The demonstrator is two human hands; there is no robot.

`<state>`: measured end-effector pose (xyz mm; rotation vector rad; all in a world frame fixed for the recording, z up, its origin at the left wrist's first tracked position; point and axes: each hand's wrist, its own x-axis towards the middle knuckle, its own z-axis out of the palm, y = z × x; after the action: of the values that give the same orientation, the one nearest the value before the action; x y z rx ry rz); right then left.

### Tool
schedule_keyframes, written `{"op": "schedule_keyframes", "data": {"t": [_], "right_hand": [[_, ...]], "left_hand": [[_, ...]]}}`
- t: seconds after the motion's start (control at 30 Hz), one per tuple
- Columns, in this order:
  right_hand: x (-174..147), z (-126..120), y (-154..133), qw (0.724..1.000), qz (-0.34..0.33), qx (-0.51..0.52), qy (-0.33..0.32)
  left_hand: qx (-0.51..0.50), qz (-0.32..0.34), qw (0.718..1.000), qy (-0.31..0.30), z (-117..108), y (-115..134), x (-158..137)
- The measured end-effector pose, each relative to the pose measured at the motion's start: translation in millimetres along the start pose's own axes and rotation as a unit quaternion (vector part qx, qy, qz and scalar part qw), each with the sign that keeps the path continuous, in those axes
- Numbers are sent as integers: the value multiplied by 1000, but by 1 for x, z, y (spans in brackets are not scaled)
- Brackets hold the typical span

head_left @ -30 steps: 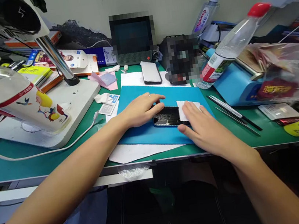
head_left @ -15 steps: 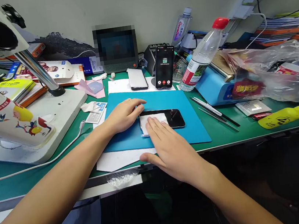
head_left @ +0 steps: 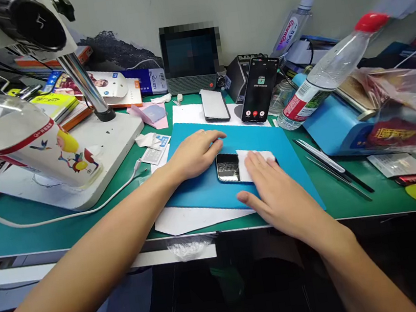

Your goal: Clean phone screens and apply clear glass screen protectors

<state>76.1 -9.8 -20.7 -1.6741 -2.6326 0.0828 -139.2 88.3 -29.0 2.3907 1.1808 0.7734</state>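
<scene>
A dark-screened smartphone (head_left: 227, 167) lies flat on a blue mat (head_left: 198, 193). Flat fingers of my right hand (head_left: 278, 187) press a white wipe (head_left: 243, 164) onto the right part of its screen, with the thumb held out to the side. The wipe and hand cover the phone's right end. My left hand (head_left: 198, 153) rests on the mat by the phone's upper left corner, its fingers loosely bent and apart, holding nothing.
A second phone (head_left: 259, 89) stands propped up behind the mat, beside a white-faced phone (head_left: 215, 105). Tweezers (head_left: 338, 176) lie on the right. A red-capped bottle (head_left: 321, 83) leans there. On the left are a microscope stand (head_left: 85, 85) and a large plastic jar (head_left: 36, 144).
My right hand has slid the wipe from the left part of the phone's screen to the right part. The left hand stays by the phone's corner. The view has turned left.
</scene>
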Motion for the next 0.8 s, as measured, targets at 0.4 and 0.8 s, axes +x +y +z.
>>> {"op": "schedule_keyframes", "data": {"t": [0.4,0.8], "right_hand": [[-18,0,-34,995,-82,55,6],[-16,1,20,998,34,35,47]], "left_hand": [[-19,-1,1000,4,3,1,-2],[-42,40,995,-78,-5,6,-1]]}}
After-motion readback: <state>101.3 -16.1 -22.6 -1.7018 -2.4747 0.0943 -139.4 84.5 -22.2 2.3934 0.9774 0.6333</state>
